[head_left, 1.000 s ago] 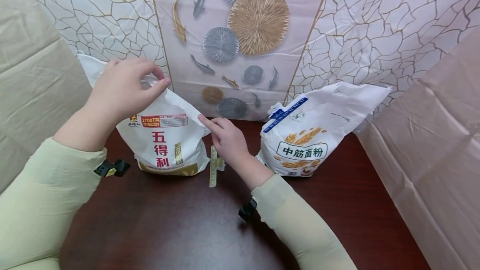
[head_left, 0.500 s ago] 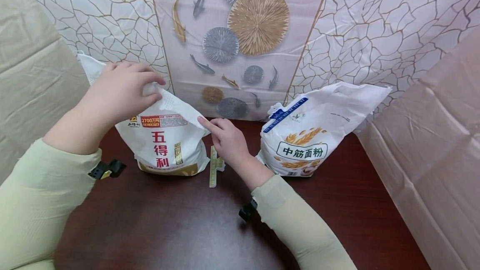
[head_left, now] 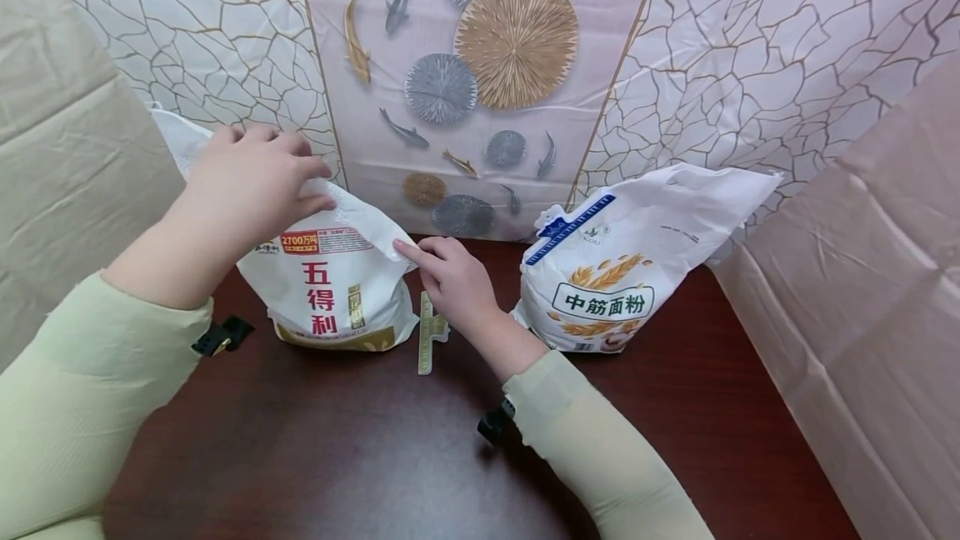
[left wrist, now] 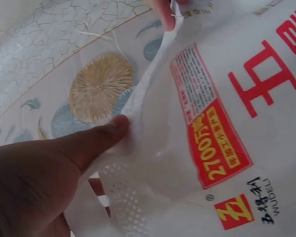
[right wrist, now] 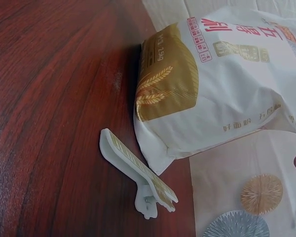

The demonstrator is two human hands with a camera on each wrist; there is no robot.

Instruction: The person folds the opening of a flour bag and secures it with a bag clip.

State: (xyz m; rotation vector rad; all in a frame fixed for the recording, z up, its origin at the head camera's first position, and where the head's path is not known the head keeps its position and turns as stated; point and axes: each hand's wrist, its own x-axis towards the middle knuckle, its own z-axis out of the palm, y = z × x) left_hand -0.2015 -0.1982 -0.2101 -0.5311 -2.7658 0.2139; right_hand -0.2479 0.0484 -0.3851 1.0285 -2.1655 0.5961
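Observation:
A white flour bag with red lettering stands upright at the left of the table, its top slack and slanting down to the right. My left hand grips its upper edge; in the left wrist view the thumb lies over the edge, with other fingers partly hidden behind the plastic. At the lower right end of that edge, my right hand pinches the bag between thumb and forefinger. A yellowish bag clip lies on the table beside the bag; the right wrist view shows the clip near a bottom corner.
A second white flour bag stands to the right, with a blue clip across its upper left edge. The dark wooden table ends at a patterned cloth backdrop, with beige cloth along the sides.
My left thumb has come down, and the bag's upper edge has sunk a little with it. The right hand stays in place, its fingertip slightly lower.

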